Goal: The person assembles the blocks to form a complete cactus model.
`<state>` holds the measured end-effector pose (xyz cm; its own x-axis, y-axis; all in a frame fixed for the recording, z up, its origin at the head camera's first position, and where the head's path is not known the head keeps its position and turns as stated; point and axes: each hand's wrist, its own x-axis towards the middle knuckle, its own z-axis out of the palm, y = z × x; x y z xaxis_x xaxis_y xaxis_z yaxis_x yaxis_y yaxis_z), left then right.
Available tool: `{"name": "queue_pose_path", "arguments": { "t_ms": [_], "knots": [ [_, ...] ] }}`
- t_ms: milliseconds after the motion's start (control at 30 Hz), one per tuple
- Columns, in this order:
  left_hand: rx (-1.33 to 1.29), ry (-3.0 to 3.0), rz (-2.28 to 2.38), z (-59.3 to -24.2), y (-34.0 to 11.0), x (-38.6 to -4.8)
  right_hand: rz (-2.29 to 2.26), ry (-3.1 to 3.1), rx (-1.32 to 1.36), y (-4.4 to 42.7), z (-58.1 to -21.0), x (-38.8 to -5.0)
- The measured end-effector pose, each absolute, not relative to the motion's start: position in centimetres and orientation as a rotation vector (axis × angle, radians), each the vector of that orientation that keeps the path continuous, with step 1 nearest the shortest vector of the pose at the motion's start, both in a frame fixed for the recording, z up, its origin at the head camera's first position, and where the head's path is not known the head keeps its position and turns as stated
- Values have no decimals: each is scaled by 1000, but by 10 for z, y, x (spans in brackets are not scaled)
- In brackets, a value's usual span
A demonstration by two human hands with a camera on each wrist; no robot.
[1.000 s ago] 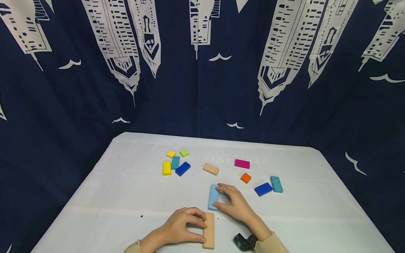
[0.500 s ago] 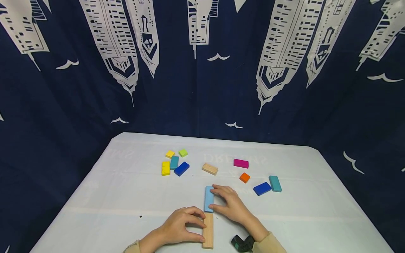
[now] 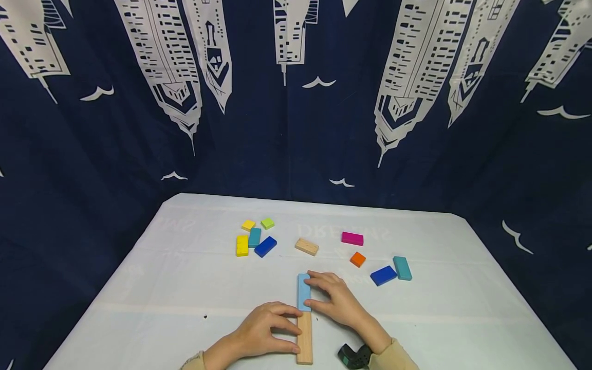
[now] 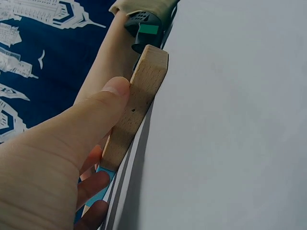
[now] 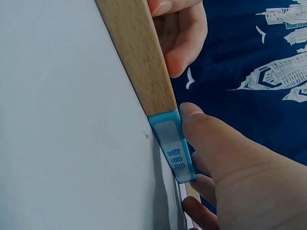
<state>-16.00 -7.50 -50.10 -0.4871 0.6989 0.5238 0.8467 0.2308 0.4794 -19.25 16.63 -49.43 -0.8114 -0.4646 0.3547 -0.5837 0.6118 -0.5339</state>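
L hand [image 3: 261,328] gripped long, grainy wood blk [image 3: 305,345]; R hand [image 3: 341,300] gripped flat blue blk [image 3: 302,294], ends touching. Table [image 3: 139,282] was white; navy cloth [image 3: 287,144] hung behind.

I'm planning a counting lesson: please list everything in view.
Long block: 1, bare wood, near centre
Labelled block: 1, light blue, touching long block's far end
Left blocks: 5, two yellow, lime, teal, dark blue, far side
Short block: 1, bare wood, far middle
Right blocks: 4, magenta, orange, dark blue, teal, right side
Speck: 1, dark, table's left
Table: 1, white, under blocks
Curtain: 1, navy and white, behind
Gadget: 1, black, right wrist
Sleeves: 2, tan, bottom edge
Left grip: 1, bare, touching long block
Right grip: 1, bare, touching labelled block
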Motion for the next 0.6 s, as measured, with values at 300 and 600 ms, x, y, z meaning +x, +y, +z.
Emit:
{"name": "queue_pose_path", "arguments": {
  "t_ms": [300, 600],
  "knots": [
    [-1459, -2302, -1142, -501, -75, -161, 1024, -2672, 876, 166, -491, -190],
    [-1458, -2307, -1119, -500, -75, -160, 1059, -2630, 930, 166, -492, -191]
  ]
}}
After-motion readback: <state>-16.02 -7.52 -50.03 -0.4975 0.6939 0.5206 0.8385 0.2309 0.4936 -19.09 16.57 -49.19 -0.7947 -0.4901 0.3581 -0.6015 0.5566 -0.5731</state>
